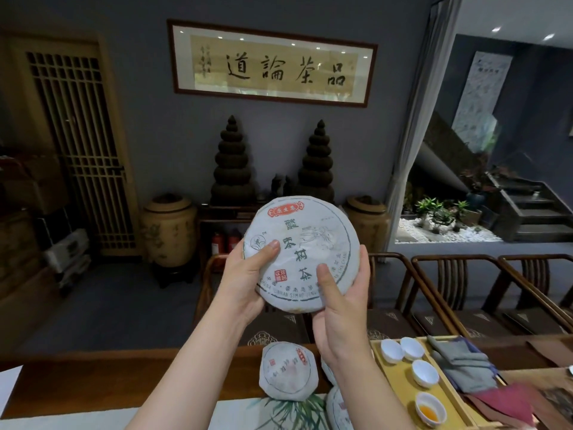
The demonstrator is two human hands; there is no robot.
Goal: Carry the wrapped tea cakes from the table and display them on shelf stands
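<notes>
Both our left hand (245, 283) and right hand (341, 299) grip a wrapped tea cake (302, 254) at twelve o'clock, thumbs pressed across its face, printed "YUNNAN SIMAO".

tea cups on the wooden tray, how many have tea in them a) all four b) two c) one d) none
c: of the four white cups on the wooden tray, only the nearest cup holds amber tea; the other three cups show bare white insides.
</notes>
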